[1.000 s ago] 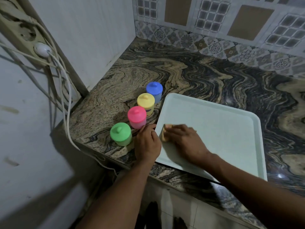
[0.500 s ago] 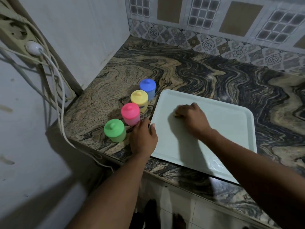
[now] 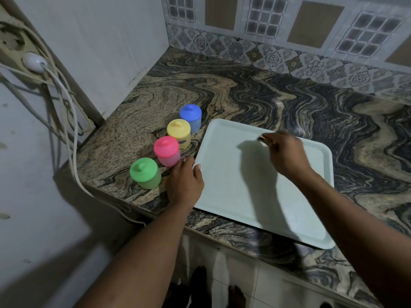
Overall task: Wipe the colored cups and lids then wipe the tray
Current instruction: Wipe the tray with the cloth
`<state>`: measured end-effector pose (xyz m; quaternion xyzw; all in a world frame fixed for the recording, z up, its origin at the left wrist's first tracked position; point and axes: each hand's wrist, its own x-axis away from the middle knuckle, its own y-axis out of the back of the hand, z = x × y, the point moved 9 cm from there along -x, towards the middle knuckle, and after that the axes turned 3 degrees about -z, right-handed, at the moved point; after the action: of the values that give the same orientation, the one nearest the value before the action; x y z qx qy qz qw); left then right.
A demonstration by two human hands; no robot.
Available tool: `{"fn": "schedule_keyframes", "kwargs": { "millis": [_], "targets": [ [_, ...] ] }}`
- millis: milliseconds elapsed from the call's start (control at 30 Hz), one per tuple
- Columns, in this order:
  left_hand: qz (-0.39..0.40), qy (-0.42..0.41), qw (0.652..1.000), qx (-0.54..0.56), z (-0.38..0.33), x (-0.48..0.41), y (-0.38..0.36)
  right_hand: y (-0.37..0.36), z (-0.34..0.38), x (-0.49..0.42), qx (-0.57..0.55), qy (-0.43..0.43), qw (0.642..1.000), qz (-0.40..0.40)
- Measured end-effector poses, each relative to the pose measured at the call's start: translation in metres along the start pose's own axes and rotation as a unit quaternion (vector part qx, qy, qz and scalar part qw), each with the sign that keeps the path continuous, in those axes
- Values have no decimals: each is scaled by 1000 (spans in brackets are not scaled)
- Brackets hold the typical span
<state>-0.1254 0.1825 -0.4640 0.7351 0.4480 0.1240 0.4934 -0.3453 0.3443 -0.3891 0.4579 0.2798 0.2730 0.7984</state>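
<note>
A pale tray [image 3: 226,196] lies on the marbled counter. My right hand [image 3: 284,154] is over its far edge, fingers curled around a wiping sponge that is almost wholly hidden and blurred. My left hand [image 3: 185,183] rests on the tray's near left corner, fingers on the rim. To the left of the tray stands a diagonal row of lidded cups: green [image 3: 145,173], pink [image 3: 167,151], yellow [image 3: 179,133] and blue [image 3: 191,117], all with lids on.
The counter [image 3: 244,94] ends at a white side wall on the left and a tiled back wall. A power strip [image 3: 20,56] with white cables hangs at far left. The counter's front edge runs just under the tray.
My right hand has swept with the sponge from the tray's near left corner across to its far edge. My left hand has stayed on the tray's corner.
</note>
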Motion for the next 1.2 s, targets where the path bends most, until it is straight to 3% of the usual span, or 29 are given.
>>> {"fn": "schedule_keyframes", "kwargs": {
  "millis": [67, 133, 267, 400, 567, 667, 733, 833, 900, 1033, 1200],
  "targets": [
    [2, 0, 1000, 1, 1, 0, -2, -42, 13, -6, 54, 18, 996, 71],
    [2, 0, 1000, 6, 1, 0, -2, -69, 22, 21, 116, 51, 988, 90],
    [-6, -4, 1000, 2, 0, 1, -1, -59, 45, 126, 12, 163, 980, 111],
    [-9, -17, 1000, -11, -4, 1, 2, -29, 14, 165, -45, 145, 964, 218],
    [-5, -25, 999, -22, -5, 2, 0, 26, -64, 52, 15, 7, 999, 35],
    [-7, -22, 999, -25, -5, 2, 0, 3, -69, 33, 49, -94, 994, 33],
    [-4, -20, 999, -25, -6, 2, -1, -15, -38, 62, 16, -65, 997, 40],
    [-5, -19, 999, -29, -6, 3, -1, -23, 18, 139, -103, 22, 985, 140],
    [-4, -22, 999, -31, -8, 3, -1, -19, 27, 157, -122, 78, 971, 192],
    [-6, -20, 999, -36, -7, 4, 0, -24, 33, 90, -101, 111, 983, 107],
    [-2, -10, 999, -32, -5, 3, -1, -67, 90, 121, -107, 223, 951, 184]
  ]
}}
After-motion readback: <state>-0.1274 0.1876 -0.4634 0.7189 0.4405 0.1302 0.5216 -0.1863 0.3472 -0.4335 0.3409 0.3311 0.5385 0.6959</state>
